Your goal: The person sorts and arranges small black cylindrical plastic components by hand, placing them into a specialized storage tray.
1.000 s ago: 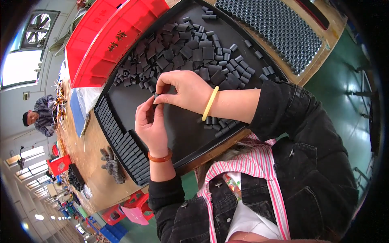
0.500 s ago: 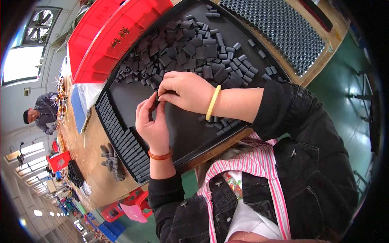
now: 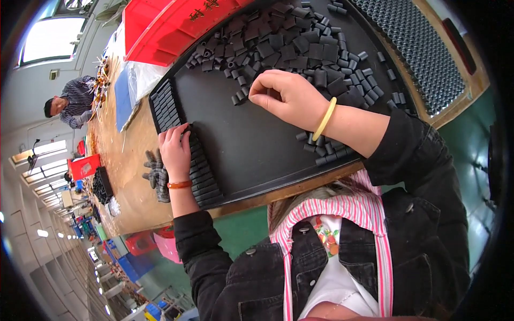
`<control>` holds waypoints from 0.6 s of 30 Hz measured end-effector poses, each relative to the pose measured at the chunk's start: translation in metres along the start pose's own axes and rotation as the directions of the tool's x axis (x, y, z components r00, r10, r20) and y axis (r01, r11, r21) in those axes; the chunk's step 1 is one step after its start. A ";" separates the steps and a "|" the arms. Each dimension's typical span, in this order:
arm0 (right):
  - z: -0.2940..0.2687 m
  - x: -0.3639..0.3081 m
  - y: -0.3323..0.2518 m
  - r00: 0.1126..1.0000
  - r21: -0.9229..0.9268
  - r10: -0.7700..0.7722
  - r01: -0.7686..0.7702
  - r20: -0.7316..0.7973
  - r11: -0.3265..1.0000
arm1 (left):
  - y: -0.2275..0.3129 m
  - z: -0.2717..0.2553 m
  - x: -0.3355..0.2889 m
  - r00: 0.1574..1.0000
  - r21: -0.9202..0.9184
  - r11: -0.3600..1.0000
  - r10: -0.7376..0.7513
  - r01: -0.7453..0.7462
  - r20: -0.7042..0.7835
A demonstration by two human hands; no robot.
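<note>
A large black tray (image 3: 235, 155) holds short black tubes. Neat rows of tubes (image 3: 201, 171) stand along its left side, and a loose pile of tubes (image 3: 289, 45) fills its far part. At the rows, my left hand (image 3: 175, 152) pinches a small black tube (image 3: 186, 128) between thumb and fingers; the fingers partly hide it. My right hand (image 3: 289, 95) hovers over the tray by the near edge of the pile, thumb and forefinger closed together. Whatever they may hold is hidden. A few loose tubes (image 3: 239, 96) lie beside those fingertips.
Red bins (image 3: 166, 32) stand beyond the tray. To the right is a panel packed with metallic rings (image 3: 415, 51). A grey glove (image 3: 156, 176) lies left of the tray. Further left, a person in a striped top (image 3: 77, 101) is at the table.
My hands, together over the tray before, are now apart. The left has moved to the rows with a black tube; the right is nearer the pile. The whole view has shifted.
</note>
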State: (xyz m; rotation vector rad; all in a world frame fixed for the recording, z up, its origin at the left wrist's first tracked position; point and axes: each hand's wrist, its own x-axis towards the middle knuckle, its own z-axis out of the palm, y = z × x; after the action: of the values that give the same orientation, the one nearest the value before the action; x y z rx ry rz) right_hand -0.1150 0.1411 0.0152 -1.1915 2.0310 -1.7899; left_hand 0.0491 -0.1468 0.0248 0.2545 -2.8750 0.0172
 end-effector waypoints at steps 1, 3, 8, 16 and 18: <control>0.000 0.001 0.000 1.000 -0.001 0.001 -0.001 0.000 1.000 | -0.001 -0.001 -0.003 0.999 0.061 0.997 0.042 -0.042 0.001; -0.001 0.002 0.000 0.997 0.057 0.078 -0.079 0.023 0.995 | -0.003 -0.001 -0.008 0.997 0.119 0.990 0.081 -0.081 0.004; 0.001 0.001 0.006 0.988 0.119 0.135 -0.143 0.073 0.983 | 0.014 -0.009 -0.015 0.984 0.353 0.920 0.178 -0.169 0.006; -0.007 0.007 0.002 0.902 0.464 0.431 -0.396 0.032 0.793 | 0.082 -0.034 0.014 0.994 -0.252 0.968 -0.029 0.002 -0.103; -0.010 0.008 0.005 0.880 0.537 0.475 -0.390 -0.022 0.748 | 0.108 -0.035 0.030 0.991 -0.558 0.820 -0.108 0.131 0.073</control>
State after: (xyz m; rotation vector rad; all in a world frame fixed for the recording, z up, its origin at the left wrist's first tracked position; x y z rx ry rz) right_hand -0.1285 0.1436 0.0163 -0.3834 1.5440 -2.0257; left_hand 0.0100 -0.0443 0.0673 0.3140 -2.7361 -0.8556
